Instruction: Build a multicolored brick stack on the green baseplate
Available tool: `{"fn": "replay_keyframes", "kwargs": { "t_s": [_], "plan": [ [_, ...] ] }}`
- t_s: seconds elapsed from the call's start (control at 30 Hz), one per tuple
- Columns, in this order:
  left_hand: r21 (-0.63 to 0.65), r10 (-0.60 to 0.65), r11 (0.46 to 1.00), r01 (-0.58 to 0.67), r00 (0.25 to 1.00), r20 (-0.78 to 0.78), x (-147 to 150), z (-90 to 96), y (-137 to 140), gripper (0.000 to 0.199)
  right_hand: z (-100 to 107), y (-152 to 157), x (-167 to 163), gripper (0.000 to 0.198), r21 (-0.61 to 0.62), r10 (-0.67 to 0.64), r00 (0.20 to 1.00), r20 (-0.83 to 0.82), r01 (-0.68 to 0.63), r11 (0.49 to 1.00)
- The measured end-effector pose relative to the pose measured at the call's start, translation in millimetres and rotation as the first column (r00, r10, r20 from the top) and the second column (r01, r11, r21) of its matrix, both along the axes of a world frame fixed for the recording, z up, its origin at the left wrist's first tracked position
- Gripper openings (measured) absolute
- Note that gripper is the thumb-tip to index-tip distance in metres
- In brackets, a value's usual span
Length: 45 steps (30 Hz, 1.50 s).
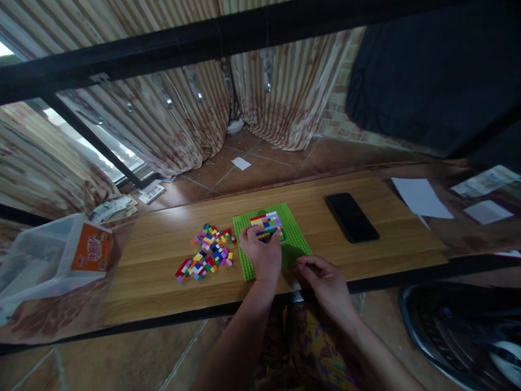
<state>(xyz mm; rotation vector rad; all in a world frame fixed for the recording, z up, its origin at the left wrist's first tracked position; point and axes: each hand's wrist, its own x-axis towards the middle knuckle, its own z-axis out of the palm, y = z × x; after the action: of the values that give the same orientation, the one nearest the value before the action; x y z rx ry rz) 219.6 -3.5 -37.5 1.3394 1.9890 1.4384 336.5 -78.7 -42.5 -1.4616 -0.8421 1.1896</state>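
A green studded baseplate (pixel 296 234) lies on the wooden board, with a block of colourful toy bricks (pixel 268 220) built up on it. My left hand (pixel 264 255) reaches over this brick build from the near side, its bent fingers and thumb resting about the bricks and hiding part of them. My right hand (pixel 325 279) is at the near right edge of the plate, thumb and forefinger brought together. What is between those fingertips, if anything, is too small to make out. Left of the plate lies a loose pile of toy bricks (pixel 209 252).
A black phone (pixel 352 217) lies on the wooden board (pixel 150 260) right of the plate. A clear plastic box (pixel 49 260) with an orange label stands at the left end. White paper (pixel 422 196) lies at the right. A dark metal bar (pixel 163 49) crosses above, before curtains.
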Motion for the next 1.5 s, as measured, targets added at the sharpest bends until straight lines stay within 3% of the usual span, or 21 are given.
{"fn": "replay_keyframes", "kwargs": {
  "t_s": [0.13,0.43,0.63,0.77,0.9,1.23,1.5],
  "plan": [
    [-0.010,0.049,0.999,-0.049,0.999,-0.009,1.6,-0.6,0.5,0.029,4.6,-3.9,-1.5,0.029,0.007,0.015,1.000,0.015,-0.015,1.000],
    [-0.107,0.034,0.994,-0.038,0.999,-0.041,-1.1,8.6,1.2,0.034,1.8,-14.5,6.4,0.028,0.053,0.016,0.997,0.077,-0.020,0.998],
    [-0.143,0.035,0.989,-0.044,0.997,-0.064,0.7,7.8,1.1,0.035,-6.8,21.5,12.4,0.043,0.108,0.083,0.986,0.144,-0.099,0.989],
    [-0.153,0.037,0.987,-0.046,0.998,-0.059,0.8,6.7,2.2,0.036,-9.5,50.7,7.2,0.053,0.110,0.227,0.944,0.240,-0.258,0.960],
    [-0.147,0.041,0.988,-0.049,0.998,-0.054,0.4,7.0,3.2,0.037,-11.2,59.1,0.7,0.053,0.125,0.314,0.906,0.284,-0.359,0.925],
    [-0.160,0.041,0.986,-0.044,0.999,-0.020,-1.4,4.0,5.0,0.037,-12.5,55.0,-2.9,0.056,0.126,0.293,0.909,0.296,-0.342,0.931],
    [-0.166,-0.025,0.986,0.021,1.000,-0.017,-9.4,2.2,3.5,0.040,-20.7,50.2,6.5,0.034,0.120,0.145,0.971,0.188,-0.169,0.978]
  ]
}}
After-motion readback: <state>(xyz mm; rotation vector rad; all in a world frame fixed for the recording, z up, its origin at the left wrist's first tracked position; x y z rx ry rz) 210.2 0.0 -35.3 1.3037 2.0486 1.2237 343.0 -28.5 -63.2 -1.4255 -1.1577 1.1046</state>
